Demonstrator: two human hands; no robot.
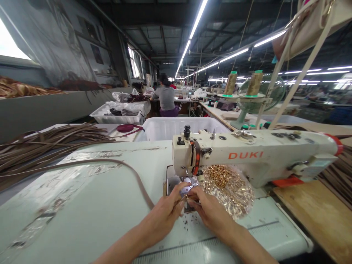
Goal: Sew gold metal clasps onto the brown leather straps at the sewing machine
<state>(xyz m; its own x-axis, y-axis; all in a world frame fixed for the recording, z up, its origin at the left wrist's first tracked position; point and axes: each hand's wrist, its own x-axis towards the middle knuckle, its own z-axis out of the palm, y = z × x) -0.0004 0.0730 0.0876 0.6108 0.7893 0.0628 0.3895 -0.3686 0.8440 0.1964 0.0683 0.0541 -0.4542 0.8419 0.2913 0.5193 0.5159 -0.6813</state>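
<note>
My left hand (164, 214) is closed, its thumb and fingers pinching a brown strap (139, 179) that trails back across the table to the left. Close beside it, my right hand (211, 211) is also pinched, its fingertips at a small gold-coloured metal piece (187, 198) between the two hands. Fingers partly hide the piece and the strap's end. Both hands are just in front of the needle area of a white sewing machine (220, 150). Right behind my right hand lies a clear plastic bag of gold metal fittings (228, 187).
A pile of brown straps (55, 141) lies at the left, with a burgundy strap roll (125, 128) nearby. A white bin (181, 126) stands behind the table. Thread cones (230, 84) rise behind the machine. A wooden board (319, 212) is at right. Farther off, a person (166, 99) sits.
</note>
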